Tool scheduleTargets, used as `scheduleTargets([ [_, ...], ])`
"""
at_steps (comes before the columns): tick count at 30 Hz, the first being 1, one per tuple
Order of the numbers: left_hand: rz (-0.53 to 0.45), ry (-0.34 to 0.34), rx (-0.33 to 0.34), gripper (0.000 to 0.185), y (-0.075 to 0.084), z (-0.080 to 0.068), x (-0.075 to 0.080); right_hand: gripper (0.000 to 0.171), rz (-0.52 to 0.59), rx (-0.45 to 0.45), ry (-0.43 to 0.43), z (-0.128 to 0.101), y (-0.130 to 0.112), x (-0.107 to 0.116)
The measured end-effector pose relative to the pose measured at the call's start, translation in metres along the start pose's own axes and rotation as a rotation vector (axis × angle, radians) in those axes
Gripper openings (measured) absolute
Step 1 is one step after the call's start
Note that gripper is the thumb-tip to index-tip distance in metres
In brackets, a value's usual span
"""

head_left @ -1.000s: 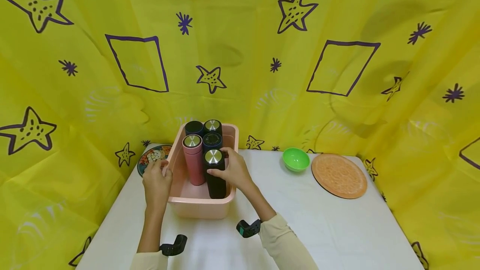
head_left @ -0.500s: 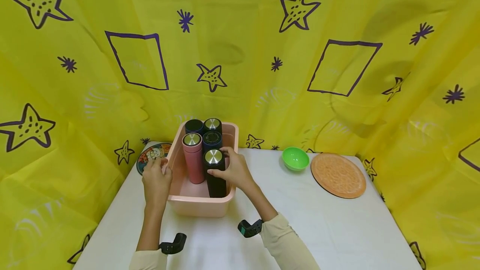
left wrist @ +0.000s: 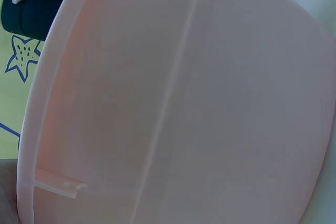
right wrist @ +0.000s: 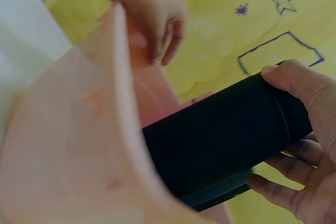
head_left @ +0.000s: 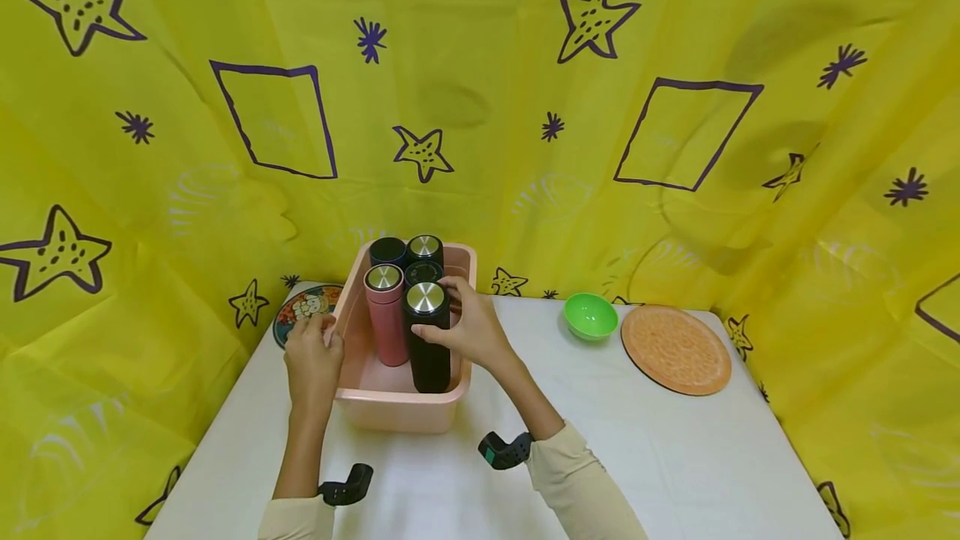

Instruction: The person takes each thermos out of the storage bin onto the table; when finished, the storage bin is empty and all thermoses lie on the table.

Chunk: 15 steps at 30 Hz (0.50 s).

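While the left hand point(head_left: 312, 365) grips a bin point(head_left: 397, 415), the right point(head_left: 478, 330) pinches a black bottle point(head_left: 431, 363).

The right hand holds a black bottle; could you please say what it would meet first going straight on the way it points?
Beyond the black bottle, the right hand would probably meet the dark-lidded bottle just behind; depth is unclear, and the pink bottle stands close.

A green bowl point(head_left: 591, 317) sits beside an orange round mat point(head_left: 677, 351).
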<state>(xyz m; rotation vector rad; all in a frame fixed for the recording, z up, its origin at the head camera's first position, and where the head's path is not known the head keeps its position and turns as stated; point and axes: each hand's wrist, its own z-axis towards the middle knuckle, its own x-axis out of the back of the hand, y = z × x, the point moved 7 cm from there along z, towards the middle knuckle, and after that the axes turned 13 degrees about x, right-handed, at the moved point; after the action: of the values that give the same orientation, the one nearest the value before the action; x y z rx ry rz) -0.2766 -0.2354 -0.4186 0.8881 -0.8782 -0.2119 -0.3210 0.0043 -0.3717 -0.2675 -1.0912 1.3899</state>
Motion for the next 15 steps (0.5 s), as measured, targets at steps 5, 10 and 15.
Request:
scheduleTargets([
  [5,0.001,-0.01,0.006,0.018,0.001,-0.001,-0.001,0.071,0.045,0.014,0.044,0.007,-0.018,0.018],
  [10,0.008,-0.013,0.006,0.018,0.001,-0.002,0.0,0.069,0.067,0.043,0.112,0.015,-0.041,0.047],
  [15,0.008,-0.001,-0.015,0.018,0.002,-0.002,0.002,0.064,0.02,0.082,0.223,0.021,-0.06,0.084],
])
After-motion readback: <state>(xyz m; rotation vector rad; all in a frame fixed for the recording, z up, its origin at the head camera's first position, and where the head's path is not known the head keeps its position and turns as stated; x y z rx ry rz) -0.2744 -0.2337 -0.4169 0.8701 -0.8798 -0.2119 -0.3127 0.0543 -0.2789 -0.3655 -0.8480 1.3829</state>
